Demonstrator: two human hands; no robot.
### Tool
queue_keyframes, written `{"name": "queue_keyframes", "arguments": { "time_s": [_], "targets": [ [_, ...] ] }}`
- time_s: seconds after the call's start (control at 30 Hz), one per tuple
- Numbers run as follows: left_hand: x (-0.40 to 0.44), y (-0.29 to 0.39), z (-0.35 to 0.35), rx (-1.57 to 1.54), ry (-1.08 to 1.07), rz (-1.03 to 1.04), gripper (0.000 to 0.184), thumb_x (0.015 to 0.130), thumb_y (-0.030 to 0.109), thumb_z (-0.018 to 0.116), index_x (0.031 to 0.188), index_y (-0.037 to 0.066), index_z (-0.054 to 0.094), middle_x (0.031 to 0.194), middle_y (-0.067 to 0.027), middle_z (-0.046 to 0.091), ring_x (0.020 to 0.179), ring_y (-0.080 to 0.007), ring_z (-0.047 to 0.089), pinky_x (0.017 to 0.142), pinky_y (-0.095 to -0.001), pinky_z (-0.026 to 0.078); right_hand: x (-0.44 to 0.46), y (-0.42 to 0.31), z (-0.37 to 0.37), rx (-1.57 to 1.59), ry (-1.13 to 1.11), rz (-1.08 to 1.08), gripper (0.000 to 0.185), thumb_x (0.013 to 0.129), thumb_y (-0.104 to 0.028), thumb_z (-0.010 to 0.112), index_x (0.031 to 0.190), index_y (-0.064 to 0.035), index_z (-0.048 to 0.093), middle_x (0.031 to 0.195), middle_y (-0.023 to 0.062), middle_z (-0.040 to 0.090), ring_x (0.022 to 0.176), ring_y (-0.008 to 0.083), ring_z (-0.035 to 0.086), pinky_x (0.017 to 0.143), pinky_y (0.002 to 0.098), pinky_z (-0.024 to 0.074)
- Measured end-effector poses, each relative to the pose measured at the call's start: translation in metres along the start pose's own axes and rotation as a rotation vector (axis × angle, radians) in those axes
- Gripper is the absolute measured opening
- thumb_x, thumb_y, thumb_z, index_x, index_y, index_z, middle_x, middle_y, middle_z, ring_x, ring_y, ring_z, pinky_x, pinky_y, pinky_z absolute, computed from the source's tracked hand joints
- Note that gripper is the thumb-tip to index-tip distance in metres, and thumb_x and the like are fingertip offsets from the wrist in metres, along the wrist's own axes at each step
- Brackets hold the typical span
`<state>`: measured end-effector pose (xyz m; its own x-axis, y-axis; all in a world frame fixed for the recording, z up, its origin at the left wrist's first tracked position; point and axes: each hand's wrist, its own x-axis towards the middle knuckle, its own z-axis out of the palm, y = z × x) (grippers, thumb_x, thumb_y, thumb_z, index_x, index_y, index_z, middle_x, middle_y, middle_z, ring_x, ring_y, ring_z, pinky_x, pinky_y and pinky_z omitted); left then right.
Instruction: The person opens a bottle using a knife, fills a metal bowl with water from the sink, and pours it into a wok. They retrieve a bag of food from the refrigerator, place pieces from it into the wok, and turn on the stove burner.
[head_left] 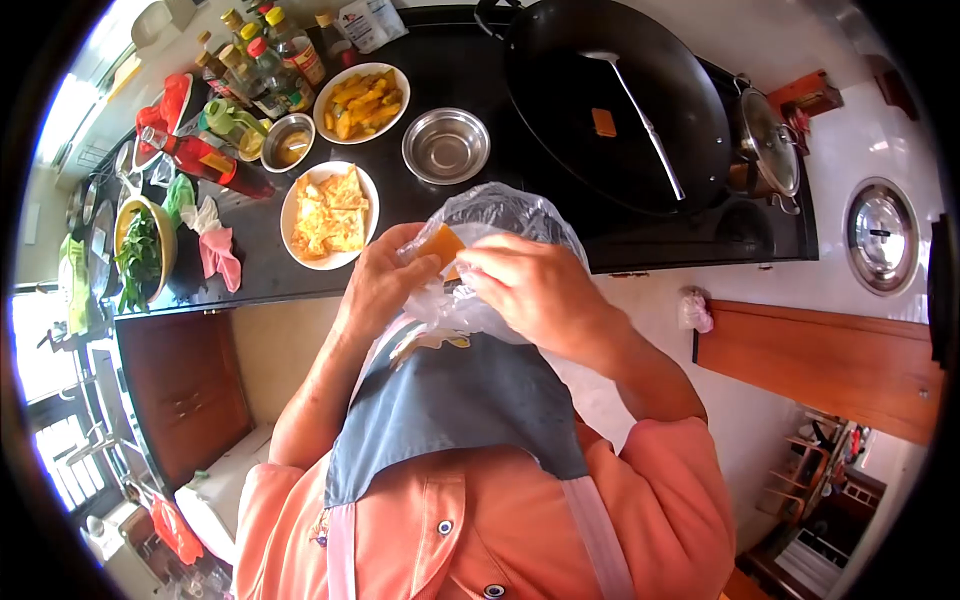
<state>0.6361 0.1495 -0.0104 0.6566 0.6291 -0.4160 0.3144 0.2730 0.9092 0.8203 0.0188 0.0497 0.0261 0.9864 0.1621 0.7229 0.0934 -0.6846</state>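
My left hand [382, 278] is closed around an orange-brown block [441, 247], its thumb and fingers at the block's edges. My right hand [535, 287] is pinched at the block's right side, on the clear plastic bag [505, 208] that puffs up behind and below both hands. Exactly what the right fingertips grip is partly hidden. A similar small orange-brown piece [603, 122] lies in the large black wok [550, 75], beside a metal spatula [645, 125].
Left of the bag stand a bowl of fried egg [330, 215], a bowl of yellow pieces [362, 103], and an empty steel bowl [446, 146]. Several bottles [265, 65] crowd the back left. A basin of green leaves [140, 250] and a lidded pot [768, 140] flank the counter.
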Motion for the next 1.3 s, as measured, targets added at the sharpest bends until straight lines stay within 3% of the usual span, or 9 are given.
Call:
{"name": "queue_keyframes", "arguments": {
  "time_s": [0.27,0.37,0.47,0.5,0.6,0.8,0.87,1.07,1.3],
  "targets": [
    [-0.018,-0.003,-0.002,-0.159,-0.064,0.078,0.055,0.09,0.009,0.068,0.143,-0.001,0.054,0.12,-0.0089,0.07,0.108,-0.0141,0.066,0.096,-0.0291,0.052,0.015,0.018,0.044,0.128,0.038,0.139,0.03,0.089,-0.02,0.077,0.108,-0.0016,0.063,0.104,0.0178,0.071,0.092,0.0381,0.071,0.078,0.045,0.0569],
    [-0.026,-0.006,-0.002,-0.21,-0.1,0.069,0.049,0.096,0.01,0.061,0.144,-0.001,0.055,0.126,-0.0137,0.068,0.115,-0.0195,0.065,0.101,-0.0321,0.049,0.018,0.015,0.034,0.159,0.009,0.144,0.029,0.088,-0.014,0.079,0.108,-0.002,0.062,0.103,0.0152,0.071,0.092,0.0313,0.074,0.079,0.0393,0.0588],
    [-0.036,-0.009,-0.01,0.267,0.084,0.395,0.042,0.1,0.011,0.053,0.14,-0.001,0.058,0.131,-0.0199,0.063,0.121,-0.0284,0.062,0.105,-0.0365,0.047,0.015,-0.006,0.01,0.003,-0.008,0.075,0.026,0.087,-0.012,0.079,0.105,-0.0038,0.061,0.096,0.0135,0.068,0.086,0.0296,0.073,0.074,0.0388,0.0585],
    [-0.042,-0.004,-0.009,0.365,0.187,0.446,0.041,0.099,0.011,0.052,0.136,-0.002,0.061,0.129,-0.0245,0.059,0.119,-0.0355,0.061,0.103,-0.0404,0.047,0.012,-0.012,0.001,-0.058,-0.043,0.049,0.025,0.088,-0.013,0.078,0.104,-0.0049,0.061,0.093,0.0134,0.066,0.084,0.0305,0.071,0.073,0.0406,0.0575],
    [-0.054,0.002,-0.011,0.484,0.319,0.478,0.042,0.094,0.006,0.053,0.134,0.0,0.063,0.105,-0.021,0.058,0.093,-0.0347,0.06,0.086,-0.0442,0.05,0.004,-0.011,0.011,-0.24,-0.057,-0.076,0.018,0.089,-0.01,0.071,0.104,-0.0074,0.061,0.088,0.0111,0.063,0.083,0.0283,0.07,0.065,0.0406,0.0563],
    [-0.072,0.017,-0.005,0.597,0.36,0.532,0.043,0.089,0.003,0.059,0.131,0.001,0.065,0.098,-0.0192,0.057,0.082,-0.035,0.06,0.076,-0.0447,0.051,0.011,0.034,0.056,-0.38,-0.198,-0.157,0.018,0.094,-0.016,0.065,0.11,-0.0088,0.066,0.103,0.0121,0.069,0.093,0.0306,0.07,0.071,0.0404,0.0575],
    [-0.077,0.017,-0.006,0.628,0.388,0.554,0.047,0.087,0.001,0.061,0.134,0.003,0.064,0.097,-0.0185,0.057,0.082,-0.034,0.061,0.073,-0.0438,0.052,0.044,-0.005,0.035,-0.368,-0.578,0.159,0.028,0.094,-0.024,0.066,0.119,-0.0115,0.067,0.111,0.0106,0.071,0.098,0.0305,0.069,0.078,0.0407,0.0578],
    [-0.082,0.024,-0.008,0.684,0.396,0.511,0.051,0.086,0.002,0.063,0.136,0.008,0.064,0.092,-0.0136,0.059,0.074,-0.0312,0.063,0.067,-0.042,0.053,0.02,0.033,0.075,-0.045,-0.271,-0.144,0.04,0.093,-0.027,0.068,0.129,-0.0106,0.066,0.122,0.0149,0.067,0.111,0.0325,0.065,0.097,0.0422,0.0527],
    [-0.081,0.027,-0.017,0.798,0.498,0.41,0.048,0.089,0.004,0.062,0.137,0.009,0.064,0.092,-0.0137,0.067,0.075,-0.0316,0.07,0.066,-0.0399,0.055,0.014,0.042,0.087,-0.089,-0.322,-0.061,0.055,0.091,-0.035,0.071,0.138,-0.0101,0.058,0.134,0.0229,0.056,0.124,0.0423,0.055,0.105,0.0496,0.0457]
  ]
}}
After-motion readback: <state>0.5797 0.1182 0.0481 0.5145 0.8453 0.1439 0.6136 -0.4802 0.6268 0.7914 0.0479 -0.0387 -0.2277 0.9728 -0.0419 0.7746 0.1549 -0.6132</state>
